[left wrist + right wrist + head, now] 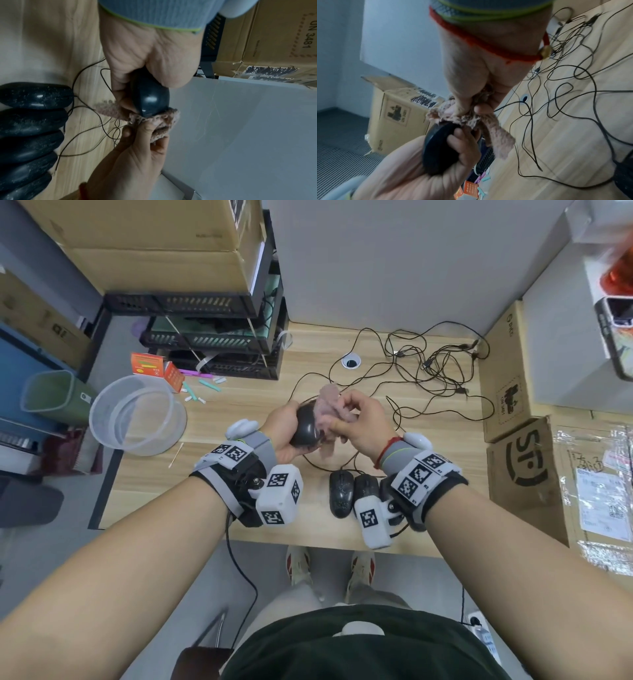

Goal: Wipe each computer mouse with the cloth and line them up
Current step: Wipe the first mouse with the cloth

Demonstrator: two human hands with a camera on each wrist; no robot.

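Wiping works best with firm strokes across the whole shell, turning the mouse (306, 424) to reach each side. Left hand (282, 429) curls around the mouse, raised above the bench (239, 419). Right hand (359, 424) pinches the cloth (329, 409) against it. Other mice (30, 121) lie side by side below.

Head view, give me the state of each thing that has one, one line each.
held mouse: off the desk, gripped by left hand
cloth: bunched in right hand, against the held mouse
lined-up mice: side by side on the desk
cables: tangled
clear tub: upright
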